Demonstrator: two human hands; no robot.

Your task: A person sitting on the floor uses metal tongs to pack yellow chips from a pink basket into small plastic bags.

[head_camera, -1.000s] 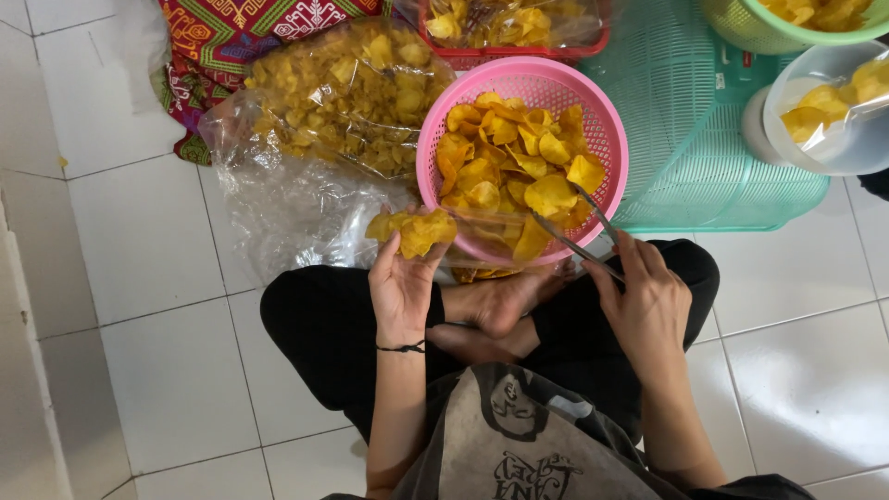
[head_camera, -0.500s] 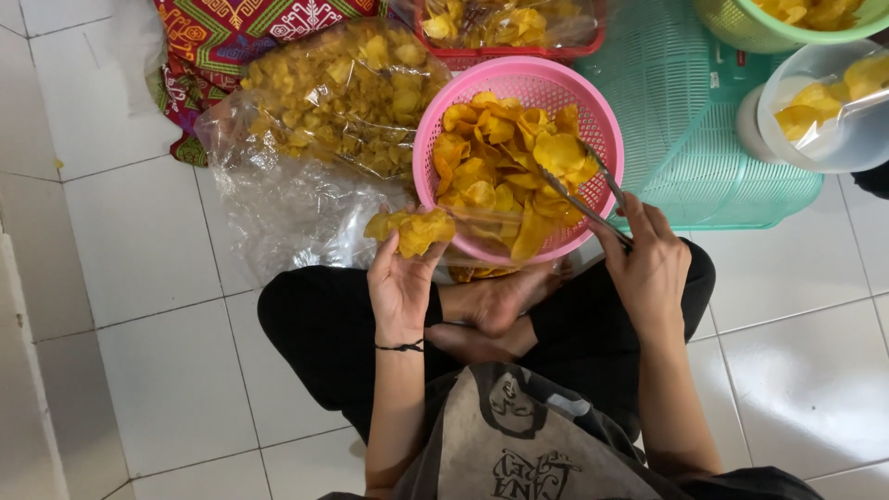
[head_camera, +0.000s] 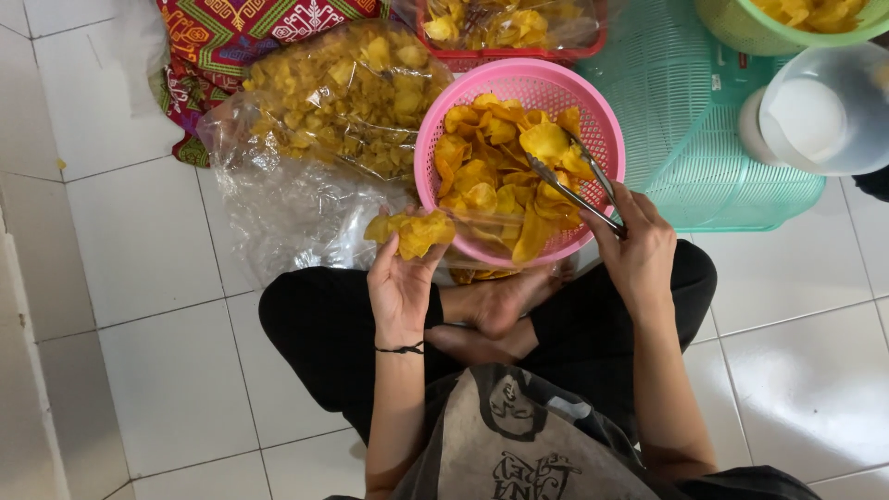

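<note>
Fingers [head_camera: 648,222] of the right hand [head_camera: 641,257] clench around the grip end of metal tongs [head_camera: 576,183], whose tips reach into the pink basket [head_camera: 519,85] and close on a yellow chip [head_camera: 544,141] near the top of the heap. Left hand [head_camera: 400,289] lies palm up just beside the basket's near rim, its fingers [head_camera: 384,259] curled under a small stack of chips [head_camera: 415,231] that rests on them; the stack touches the basket's outer wall. A thin black band [head_camera: 400,349] circles the left wrist.

Chips fill the pink basket, which sits on the white tiled floor [head_camera: 139,241] in front of crossed legs in black trousers [head_camera: 324,333], a bare foot [head_camera: 505,301] showing below the rim. To the left of the basket lies a clear plastic bag [head_camera: 306,120] full of chips, resting partly on a patterned red cloth [head_camera: 231,32]. Behind the basket stands a red tray [head_camera: 519,57] holding more chips under plastic. A teal upturned basket [head_camera: 704,139] sits to the right, touching the pink one, with a clear lidded tub [head_camera: 815,116] on its far side and a green bowl [head_camera: 741,28] of chips at the upper corner.
</note>
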